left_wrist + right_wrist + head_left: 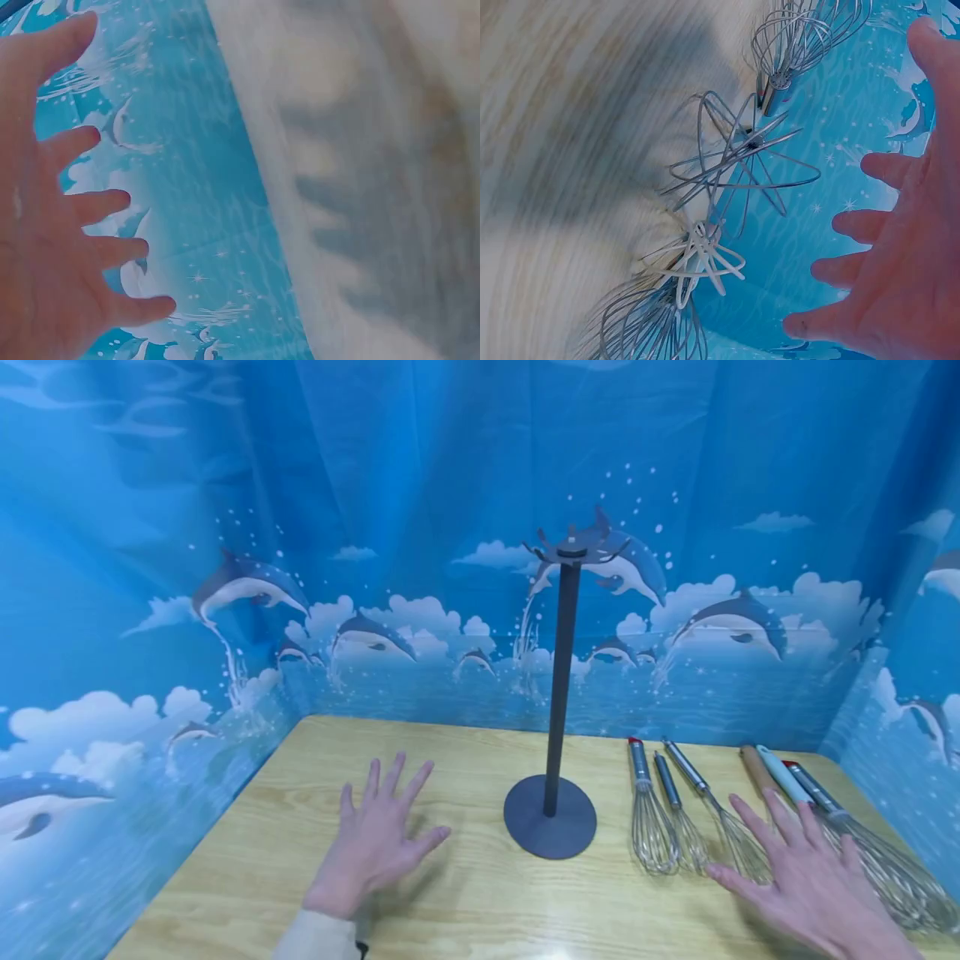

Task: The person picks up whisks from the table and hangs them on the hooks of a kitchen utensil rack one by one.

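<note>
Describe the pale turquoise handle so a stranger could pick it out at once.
On the wooden table, find the dark stand, then go right to the row of whisks. Near that row's right end lies the pale turquoise handle, between a brown handle and a red-tipped metal handle; it alone is turquoise.

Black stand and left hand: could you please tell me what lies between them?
Only bare tabletop lies between the left hand and black stand, in the head view.

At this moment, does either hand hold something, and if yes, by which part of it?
Nothing is held. The left hand and the right hand are both spread and empty, the right one near the whisks.
</note>
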Action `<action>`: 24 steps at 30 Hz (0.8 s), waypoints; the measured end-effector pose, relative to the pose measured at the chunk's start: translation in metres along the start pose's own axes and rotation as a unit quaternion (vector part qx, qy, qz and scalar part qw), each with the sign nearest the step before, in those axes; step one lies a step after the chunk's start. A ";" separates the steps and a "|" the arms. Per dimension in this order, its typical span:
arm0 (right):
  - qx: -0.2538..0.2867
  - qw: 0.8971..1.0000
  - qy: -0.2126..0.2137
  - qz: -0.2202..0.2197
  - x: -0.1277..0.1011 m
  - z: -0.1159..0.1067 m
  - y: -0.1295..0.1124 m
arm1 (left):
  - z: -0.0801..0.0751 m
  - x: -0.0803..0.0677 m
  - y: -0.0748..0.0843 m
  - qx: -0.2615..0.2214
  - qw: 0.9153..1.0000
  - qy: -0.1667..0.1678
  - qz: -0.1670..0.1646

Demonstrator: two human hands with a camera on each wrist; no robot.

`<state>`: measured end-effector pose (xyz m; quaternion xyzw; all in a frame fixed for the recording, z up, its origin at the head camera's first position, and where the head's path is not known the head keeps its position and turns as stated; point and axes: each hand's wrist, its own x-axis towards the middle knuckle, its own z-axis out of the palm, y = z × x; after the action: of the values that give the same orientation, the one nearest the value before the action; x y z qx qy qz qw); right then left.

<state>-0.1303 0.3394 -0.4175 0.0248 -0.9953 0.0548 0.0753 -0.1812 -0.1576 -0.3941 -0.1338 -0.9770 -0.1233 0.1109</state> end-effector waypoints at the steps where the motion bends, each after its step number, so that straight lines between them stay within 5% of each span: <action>1: -0.003 1.000 0.003 -0.003 0.000 0.000 -0.001 | -0.002 0.002 0.000 -0.008 1.000 0.007 0.003; 9: 0.000 0.999 0.017 -0.032 0.009 -0.010 -0.017 | -0.035 0.025 0.005 -0.049 0.985 0.143 0.083; 16: 0.012 0.994 0.065 -0.087 0.015 -0.016 -0.031 | -0.066 0.049 0.022 -0.095 0.955 0.238 0.152; 24: 0.018 0.993 0.064 -0.096 0.022 -0.018 -0.044 | -0.104 0.076 0.050 -0.132 0.920 0.296 0.218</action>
<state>-0.1465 0.2971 -0.3918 0.1184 -0.9803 0.0664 0.1432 -0.2194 -0.1207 -0.2666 -0.3144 -0.8210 -0.2579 0.4007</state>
